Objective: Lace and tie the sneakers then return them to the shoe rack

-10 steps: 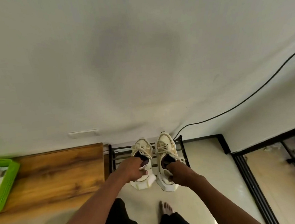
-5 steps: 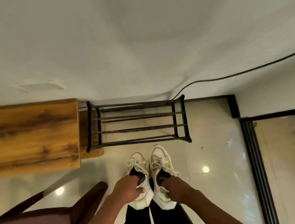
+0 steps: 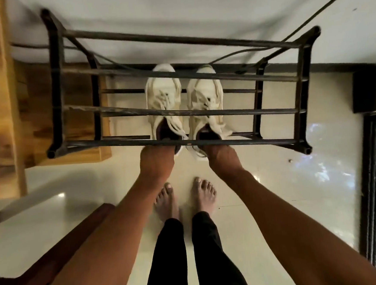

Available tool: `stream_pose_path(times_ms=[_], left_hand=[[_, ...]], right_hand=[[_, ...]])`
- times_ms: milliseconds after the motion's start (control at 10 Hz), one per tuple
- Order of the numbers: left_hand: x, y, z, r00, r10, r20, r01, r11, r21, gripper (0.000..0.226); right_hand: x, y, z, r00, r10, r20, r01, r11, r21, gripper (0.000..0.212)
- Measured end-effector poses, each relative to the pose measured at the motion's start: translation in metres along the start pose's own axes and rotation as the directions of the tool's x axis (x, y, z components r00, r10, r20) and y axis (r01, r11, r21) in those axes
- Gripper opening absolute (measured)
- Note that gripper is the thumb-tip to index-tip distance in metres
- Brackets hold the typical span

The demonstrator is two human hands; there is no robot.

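As left hand (image 3: 157, 159) and right hand (image 3: 222, 156) meet cream sneakers (image 3: 163, 92) in black metal rack (image 3: 259, 112)
Probably light, soft: hold heels; fingers hidden, grip unclear.

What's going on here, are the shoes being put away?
A barefoot person bends over a black metal shoe rack. The left hand grips the heel of the left sneaker, and the right hand grips the heel of the right sneaker. Both cream sneakers lie side by side under the rack's top bars, toes toward the wall. They look laced, but blur hides the knots. Neither hand has let go yet.
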State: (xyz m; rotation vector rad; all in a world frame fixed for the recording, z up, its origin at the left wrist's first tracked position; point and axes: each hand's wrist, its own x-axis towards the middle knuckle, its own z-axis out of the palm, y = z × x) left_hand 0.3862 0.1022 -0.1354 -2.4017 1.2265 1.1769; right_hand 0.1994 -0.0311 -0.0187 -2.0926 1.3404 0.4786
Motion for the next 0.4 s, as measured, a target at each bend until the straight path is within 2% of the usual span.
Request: stream_pose_path(times_ms=[100,200,300,400], left_hand=[[0.044,-0.046,0.135,0.952,0.091,-0.293,-0.111,0.992,-0.054,0.041],[0.056,-0.036,0.119,0.978,0.153,-0.141,-0.181,0.958,-0.221,0.046],[0.054,0.002,0.022,0.963,0.166,0.212,-0.139,0.981,-0.136,0.074],[0.001,0.054,-0.096,0.966,0.189,0.177,-0.193,0.981,0.01,0.075]], right_hand=[[0.032,0.016,0.017,0.999,-0.011,-0.039,0.012,0.999,0.031,0.036],[0.035,0.019,0.021,0.997,0.01,-0.078,-0.002,0.994,0.109,0.029],[0.011,0.008,0.031,0.998,-0.013,-0.062,0.013,1.0,0.0,0.057],[-0.014,-0.013,0.007,1.0,0.01,-0.018,-0.011,0.998,-0.054,0.076]])
